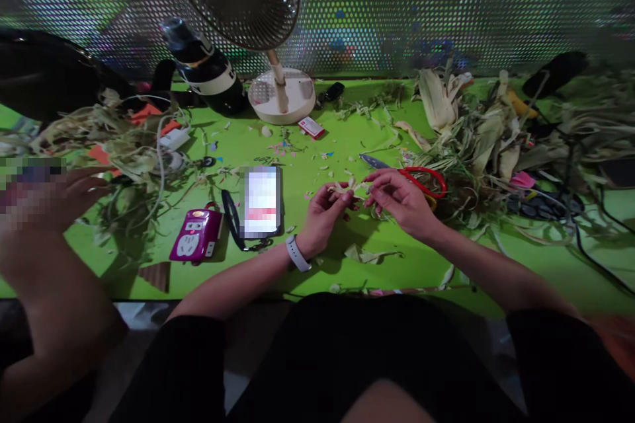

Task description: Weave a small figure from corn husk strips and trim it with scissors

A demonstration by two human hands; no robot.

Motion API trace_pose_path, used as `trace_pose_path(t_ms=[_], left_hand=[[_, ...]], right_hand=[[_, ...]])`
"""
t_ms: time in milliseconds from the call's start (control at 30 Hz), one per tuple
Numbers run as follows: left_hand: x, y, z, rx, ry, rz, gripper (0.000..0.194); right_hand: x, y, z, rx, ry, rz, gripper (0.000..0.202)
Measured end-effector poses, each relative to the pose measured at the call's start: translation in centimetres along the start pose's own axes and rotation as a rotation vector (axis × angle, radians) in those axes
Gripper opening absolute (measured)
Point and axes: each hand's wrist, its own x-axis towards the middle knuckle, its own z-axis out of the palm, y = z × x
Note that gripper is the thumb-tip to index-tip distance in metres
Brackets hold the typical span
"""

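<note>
A: What is held in the hands?

B: A pale husk strip (351, 186) is pinched between the thumb and fingers of the left hand (323, 211). The fingertips of the right hand (403, 201) are curled in at the strip's other end; whether it is gripped by them cannot be told.

A: And where is the strip held?

B: Above the green table (421, 271), in front of the body. A watch band (297, 253) is worn on the left wrist.

A: What is found nearest?

B: Red-handled scissors (431, 178) are laid just beyond the right hand, partly covered by it. A loose husk scrap (370, 255) is left on the table, on the near side of the hands. To the left, a lit phone (262, 201) is seen, its screen blurred, with a purple socket (197, 234) set farther left.

A: And farther out?

B: A husk heap (476, 139) is piled at the right. A fan (282, 96) is stood at the back, with a bottle (213, 73) beside it. Another person's hand (74, 195) is seen at the far left, partly blurred.
</note>
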Motion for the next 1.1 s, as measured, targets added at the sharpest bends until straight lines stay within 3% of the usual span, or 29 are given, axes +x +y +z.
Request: trace_pose_path(t_ms=[133, 233, 467, 700, 933, 1100], left_hand=[[-0.1, 0.1, 0.2, -0.04, -0.024, 0.008, 0.04], [-0.1, 0.1, 0.1, -0.024, -0.057, 0.036, 0.042], [-0.4, 0.0, 0.2, 0.037, -0.103, 0.065, 0.03], [-0.5, 0.4, 0.3, 0.14, -0.173, 0.028, 0.028], [0.0, 0.7, -0.3, 0.202, -0.314, 0.171, 0.025], [0.2, 0.9, -0.9, 0.278, -0.344, 0.267, 0.021]], right_hand=[[-0.3, 0.2, 0.0, -0.039, -0.074, -0.045, 0.019], [-0.2, 0.1, -0.2, -0.028, -0.05, -0.033, 0.019], [-0.1, 0.6, 0.3, 0.204, -0.103, 0.113, 0.023], [0.1, 0.8, 0.5, 0.379, -0.012, 0.245, 0.031], [0.1, -0.4, 0.3, 0.448, -0.03, 0.279, 0.027], [-0.1, -0.6, 0.3, 0.432, -0.072, 0.241, 0.024]])
